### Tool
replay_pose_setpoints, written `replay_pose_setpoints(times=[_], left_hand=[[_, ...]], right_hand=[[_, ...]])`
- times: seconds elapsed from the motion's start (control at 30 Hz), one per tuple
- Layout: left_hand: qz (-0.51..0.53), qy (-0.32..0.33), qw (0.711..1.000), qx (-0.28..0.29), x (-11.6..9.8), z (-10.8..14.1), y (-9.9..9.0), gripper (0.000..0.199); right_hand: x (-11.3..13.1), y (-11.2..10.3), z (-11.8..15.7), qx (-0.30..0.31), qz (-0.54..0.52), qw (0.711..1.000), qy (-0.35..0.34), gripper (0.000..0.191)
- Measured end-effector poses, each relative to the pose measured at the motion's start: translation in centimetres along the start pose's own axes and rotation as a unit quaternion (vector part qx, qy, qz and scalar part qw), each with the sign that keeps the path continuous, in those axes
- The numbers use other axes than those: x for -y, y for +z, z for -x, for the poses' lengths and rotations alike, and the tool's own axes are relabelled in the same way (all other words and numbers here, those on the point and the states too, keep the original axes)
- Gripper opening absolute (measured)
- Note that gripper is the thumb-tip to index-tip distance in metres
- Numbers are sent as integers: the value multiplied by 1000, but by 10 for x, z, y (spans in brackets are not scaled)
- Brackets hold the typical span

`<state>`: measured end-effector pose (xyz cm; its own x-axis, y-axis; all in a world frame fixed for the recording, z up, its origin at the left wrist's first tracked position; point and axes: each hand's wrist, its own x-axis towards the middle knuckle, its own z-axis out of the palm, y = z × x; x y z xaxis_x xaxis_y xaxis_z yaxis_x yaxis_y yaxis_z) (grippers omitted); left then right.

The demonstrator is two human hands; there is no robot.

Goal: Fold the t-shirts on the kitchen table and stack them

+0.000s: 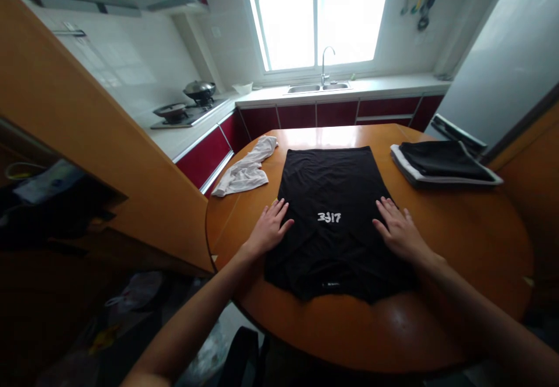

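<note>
A black T-shirt (332,183) with white lettering lies spread on the round wooden table (463,241), its neck end toward me. The lettering reads upside down from here, and a small label shows at the collar. No sleeves stick out at the sides. On the shirt's left edge rests my left hand (269,227), fingers stretched out flat. My right hand (400,228) lies on the opposite edge in the same way, thumb pointing inward. Neither hand grips the cloth.
Folded clothes (445,163), black on top of white and grey, are stacked at the right of the table. A crumpled white garment (248,169) lies at the left. Beyond are a counter with a sink (321,88), a stove (187,114) with pans, and a fridge (506,67).
</note>
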<state>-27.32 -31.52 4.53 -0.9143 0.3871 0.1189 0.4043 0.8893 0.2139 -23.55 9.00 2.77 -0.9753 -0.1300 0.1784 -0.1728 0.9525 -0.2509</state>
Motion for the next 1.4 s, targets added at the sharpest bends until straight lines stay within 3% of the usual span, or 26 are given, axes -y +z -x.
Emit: replay_pose_setpoints(times=[0.2,0.3,0.4,0.5,0.57,0.67,0.73,0.8,0.9,0.97,1.13,1.4], left_hand=[[-10,-6,999,-30,10,-3,19,64],[33,-7,996,-84,22,-7,20,60],[74,-50,983,-159,45,-21,12,55],[76,-109,976,-170,66,-42,-1,51],[79,-104,976,-176,66,-53,-8,51],[101,-29,982,-156,47,-58,-4,53],[101,20,990,-93,28,-54,8,54],[62,45,996,-37,14,-48,22,58],[-14,57,998,-16,4,-40,34,65],[-38,60,997,-22,2,-36,33,65],[-47,58,996,-46,-4,-31,17,65],[-61,68,996,2,0,-28,23,77]], right_hand=[[5,19,-11,26,11,999,41,68],[0,19,-12,1,-29,998,47,65],[-20,8,-19,-97,-104,984,106,60],[-43,-4,-27,-226,-152,943,190,61],[-48,-7,-29,-253,-160,934,193,61],[-37,-3,-27,-202,-145,960,125,58],[-22,2,-23,-141,-112,982,65,57],[-9,9,-20,-73,-68,995,17,59],[0,17,-18,5,-11,1000,-14,62],[-1,21,-18,16,7,1000,-12,62],[-4,19,-17,-32,6,999,16,63],[-1,19,-17,27,31,999,32,64]])
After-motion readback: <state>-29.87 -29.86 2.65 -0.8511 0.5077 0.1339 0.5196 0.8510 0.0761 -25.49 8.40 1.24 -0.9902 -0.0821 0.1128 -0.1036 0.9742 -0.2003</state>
